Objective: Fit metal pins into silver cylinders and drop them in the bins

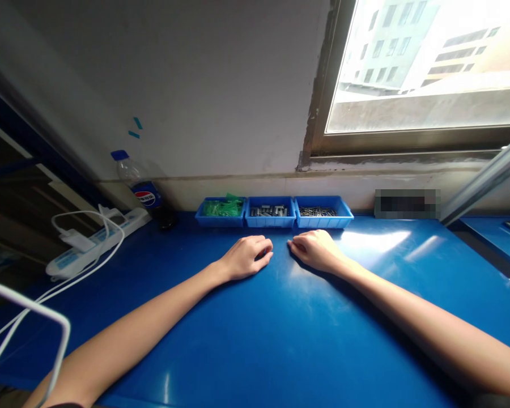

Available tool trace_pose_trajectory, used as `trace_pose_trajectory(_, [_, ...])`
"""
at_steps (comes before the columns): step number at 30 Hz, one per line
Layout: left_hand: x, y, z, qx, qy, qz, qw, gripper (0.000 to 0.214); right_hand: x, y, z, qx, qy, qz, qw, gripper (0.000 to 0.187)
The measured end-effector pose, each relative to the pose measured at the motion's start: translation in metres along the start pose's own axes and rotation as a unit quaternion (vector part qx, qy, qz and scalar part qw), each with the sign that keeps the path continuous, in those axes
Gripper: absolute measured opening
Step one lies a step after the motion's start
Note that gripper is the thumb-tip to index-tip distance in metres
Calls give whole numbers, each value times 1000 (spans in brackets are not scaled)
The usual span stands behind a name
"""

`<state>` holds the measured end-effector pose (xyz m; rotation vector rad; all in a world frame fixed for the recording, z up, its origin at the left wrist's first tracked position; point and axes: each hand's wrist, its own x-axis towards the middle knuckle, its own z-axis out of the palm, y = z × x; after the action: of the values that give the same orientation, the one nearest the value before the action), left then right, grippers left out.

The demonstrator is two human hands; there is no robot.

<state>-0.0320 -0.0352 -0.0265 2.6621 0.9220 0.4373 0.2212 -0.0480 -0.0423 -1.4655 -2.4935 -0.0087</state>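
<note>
On the glossy blue surface [238,340] sits the blue rectangular plastic middle tray [270,221] w/ small grey metal parts [269,211]. Nearer than it, bare L hand [245,258] rests w/ fingers loosely curled, gap to thumb; bare R hand [317,249] has fingers curled, can't tell if pressed tog. Tray's prob. light, stiff, slick; best held by front & back rims, as blue L tray [221,222] w/ green plastic bits [222,208] & blue R tray [323,222] w/ thin metal pins [317,212] hem its ends. Pale wall [216,113] behind it; clear blue-capped cola bottle [147,194] farther L.
</note>
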Motion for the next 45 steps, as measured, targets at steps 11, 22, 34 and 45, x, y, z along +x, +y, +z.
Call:
trace_pose_trajectory(11, [-1, 0, -1, -9, -3, -1, 1000, 16, -2, 0, -1, 12, 11, 14, 1000, 45])
trace_pose_trajectory(22, [-2, 0, 2, -13, 11, -6, 1000, 17, -1, 2, -1, 7, 7, 9, 1000, 45])
trace_pose_trajectory(34, [-2, 0, 2, -5, 11, -4, 1000, 15, -1, 5, 1, 5, 11, -11, 1000, 44])
trace_pose_trajectory(45, [-4, -3, 6, 31, 47, 33, 998, 16, -1, 4, 0, 12, 12, -3, 1000, 44])
